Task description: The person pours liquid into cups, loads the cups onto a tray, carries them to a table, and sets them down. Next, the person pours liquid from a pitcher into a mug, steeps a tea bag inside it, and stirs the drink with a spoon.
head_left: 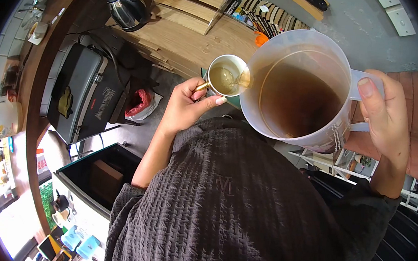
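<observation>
My right hand is closed round the handle of a large translucent plastic pitcher holding brown liquid, with tea bag strings hanging at its outer side. The pitcher is tilted to the left, and liquid runs from its rim into a small white cup with a gold handle. That cup, partly filled with pale brown liquid, is held by its handle in my left hand, fingers pinched and thumb near the rim. Cup and pitcher are side by side in front of my chest.
A wooden desk carries a black kettle, a slatted wooden piece and a row of books. At left are a black case, a lined bin and a dark open-topped box. A white rack stands at right.
</observation>
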Tool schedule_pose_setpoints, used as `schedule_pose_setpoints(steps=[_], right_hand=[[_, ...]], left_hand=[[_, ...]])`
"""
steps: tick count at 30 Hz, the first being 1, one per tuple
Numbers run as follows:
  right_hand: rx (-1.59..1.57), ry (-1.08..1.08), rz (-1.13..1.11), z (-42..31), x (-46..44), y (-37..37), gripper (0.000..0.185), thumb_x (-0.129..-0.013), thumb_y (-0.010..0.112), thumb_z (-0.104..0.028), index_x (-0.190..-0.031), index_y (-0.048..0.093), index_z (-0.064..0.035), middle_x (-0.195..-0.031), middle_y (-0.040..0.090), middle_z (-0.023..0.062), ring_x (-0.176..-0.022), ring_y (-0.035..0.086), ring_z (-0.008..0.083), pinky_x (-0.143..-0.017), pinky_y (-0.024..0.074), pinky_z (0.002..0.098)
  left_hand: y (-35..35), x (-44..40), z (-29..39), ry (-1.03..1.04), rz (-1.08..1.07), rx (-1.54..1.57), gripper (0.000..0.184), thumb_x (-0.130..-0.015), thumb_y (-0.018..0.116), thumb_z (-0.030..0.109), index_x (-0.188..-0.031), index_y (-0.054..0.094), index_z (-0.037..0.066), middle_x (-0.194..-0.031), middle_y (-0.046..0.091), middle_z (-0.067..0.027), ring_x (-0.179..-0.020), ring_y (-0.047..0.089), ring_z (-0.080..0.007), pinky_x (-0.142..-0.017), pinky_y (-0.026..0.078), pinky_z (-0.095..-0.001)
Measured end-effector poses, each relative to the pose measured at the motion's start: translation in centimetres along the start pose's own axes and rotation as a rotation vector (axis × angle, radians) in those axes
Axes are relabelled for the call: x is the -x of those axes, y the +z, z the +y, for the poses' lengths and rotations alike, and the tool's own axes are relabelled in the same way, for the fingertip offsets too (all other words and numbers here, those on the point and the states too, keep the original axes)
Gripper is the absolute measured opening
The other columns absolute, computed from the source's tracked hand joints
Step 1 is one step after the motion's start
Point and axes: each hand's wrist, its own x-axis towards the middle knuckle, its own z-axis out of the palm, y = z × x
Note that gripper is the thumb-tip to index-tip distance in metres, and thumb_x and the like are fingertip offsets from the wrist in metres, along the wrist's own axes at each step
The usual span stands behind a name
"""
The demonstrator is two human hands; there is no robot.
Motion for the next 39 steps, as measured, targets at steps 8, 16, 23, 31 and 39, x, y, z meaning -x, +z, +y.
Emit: schedule_pose_setpoints(steps=[8,16,23,31,39], right_hand=[[-0.037,0.017,-0.018,0.2,-0.6,-0.4,0.033,-0.092,0.06,-0.028,-0.094,0.064,0.0048,-0.078,0.064,0.0038,-0.071,0.056,0.008,-0.063,0.045,0.0245],[-0.036,0.021,-0.04,0.4,-1.1,-0.6,0.033,-0.092,0.06,-0.028,-0.093,0.064,0.0046,-0.077,0.064,0.0029,-0.07,0.055,0.0072,-0.062,0.0442,0.024],[0.022,-0.029,-0.038,0.6,-1.5,-0.9,0.033,-0.093,0.058,-0.028,-0.092,0.064,0.004,-0.075,0.063,0.002,-0.069,0.054,0.0068,-0.061,0.0431,0.0238],[0.034,-0.032,-0.022,0.8,-1.8,-0.9,0.034,-0.094,0.058,-0.029,-0.09,0.064,0.0043,-0.073,0.062,0.0015,-0.067,0.052,0.0065,-0.059,0.042,0.0232],[0.032,-0.003,-0.046,1.0,-1.8,-0.9,0.035,-0.094,0.058,-0.03,-0.091,0.064,0.0045,-0.072,0.061,0.0011,-0.065,0.051,0.006,-0.057,0.0408,0.0224]], left_hand=[[-0.2,-0.4,0.1,-0.025,-0.02,-0.009,0.046,-0.077,0.078,0.009,-0.066,0.034,0.012,-0.066,0.034,0.0096,-0.063,0.031,-0.0019,-0.056,0.029,-0.0183],[-0.2,-0.7,-0.3,-0.008,-0.001,-0.027,0.054,-0.076,0.081,0.019,-0.064,0.029,0.012,-0.064,0.03,0.0075,-0.062,0.028,-0.0039,-0.052,0.027,-0.0206],[-0.1,-0.9,0.6,-0.036,-0.012,-0.006,0.049,-0.076,0.08,0.01,-0.066,0.032,0.013,-0.066,0.032,0.0093,-0.064,0.029,-0.0027,-0.056,0.029,-0.019],[-0.1,-1.1,0.3,-0.037,-0.009,-0.016,0.049,-0.076,0.08,0.01,-0.066,0.032,0.013,-0.067,0.032,0.0093,-0.063,0.029,-0.0026,-0.055,0.028,-0.0192],[0.1,-1.1,0.4,0.004,-0.009,-0.011,0.05,-0.077,0.08,0.014,-0.064,0.031,0.012,-0.065,0.033,0.0084,-0.062,0.03,-0.0022,-0.051,0.028,-0.0194]])
